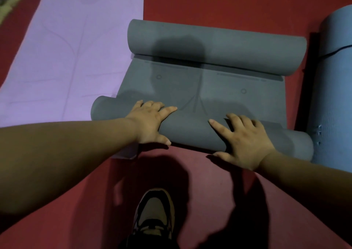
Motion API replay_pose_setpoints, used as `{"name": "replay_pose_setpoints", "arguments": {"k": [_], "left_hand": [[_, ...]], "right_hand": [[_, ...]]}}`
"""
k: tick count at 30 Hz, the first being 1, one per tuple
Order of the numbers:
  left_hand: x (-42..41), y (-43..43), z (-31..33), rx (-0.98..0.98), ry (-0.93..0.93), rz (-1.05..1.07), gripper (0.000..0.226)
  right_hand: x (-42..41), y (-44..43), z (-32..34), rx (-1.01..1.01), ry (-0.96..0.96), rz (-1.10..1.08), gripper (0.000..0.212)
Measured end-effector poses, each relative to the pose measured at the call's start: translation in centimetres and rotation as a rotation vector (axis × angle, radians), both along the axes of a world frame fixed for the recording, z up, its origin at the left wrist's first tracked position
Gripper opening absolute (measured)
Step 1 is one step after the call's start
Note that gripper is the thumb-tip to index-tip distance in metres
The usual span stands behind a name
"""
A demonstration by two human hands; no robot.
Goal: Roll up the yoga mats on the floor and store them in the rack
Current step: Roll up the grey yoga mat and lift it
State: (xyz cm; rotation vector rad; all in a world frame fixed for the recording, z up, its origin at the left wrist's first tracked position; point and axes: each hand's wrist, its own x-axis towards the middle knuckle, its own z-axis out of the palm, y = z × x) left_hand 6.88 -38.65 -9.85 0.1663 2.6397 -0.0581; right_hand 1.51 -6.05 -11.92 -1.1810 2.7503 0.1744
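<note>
While bearing down on the near roll of the grey mat (190, 132) at the centre of the frame, set well apart: left hand (152, 121) toward the roll's left part, right hand (245, 140) toward its right, probably to spread the pressure and keep the ends level. Both opened flat, fingers (169, 109) splayed over the crown of the roll, thumbs down its near side; clamped on nothing, only pressing and pushing. Judged a mid-roll step: short flat stretch of grey ahead, then a second curl (215, 47) at the far end, upper centre, likely sprung up by itself and due to be flattened or taken up by the roll. Slightly skewed across the red floor (228, 1), left end of the roll overlapping the edge of the purple mat (66, 48), lying flat at upper left and not yet rolled. At the right edge, blue mat (335, 77) already rolled and banded, set aside just beside the grey one. Bottom centre, one shoe (154, 216) planted behind the roll, probably for balance while leaning forward. No rack in view.
</note>
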Motion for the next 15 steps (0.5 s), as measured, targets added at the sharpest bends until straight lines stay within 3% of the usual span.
{"name": "replay_pose_setpoints", "arguments": {"k": [8,15], "left_hand": [[0.2,1.2,0.3,0.003,0.048,0.096,0.128],[0.5,1.3,0.1,-0.042,0.009,0.04,0.129]], "right_hand": [[-2.1,-0.5,1.1,0.042,-0.115,-0.018,0.103],[-2.3,-0.5,0.9,0.019,-0.058,-0.006,0.103]]}}
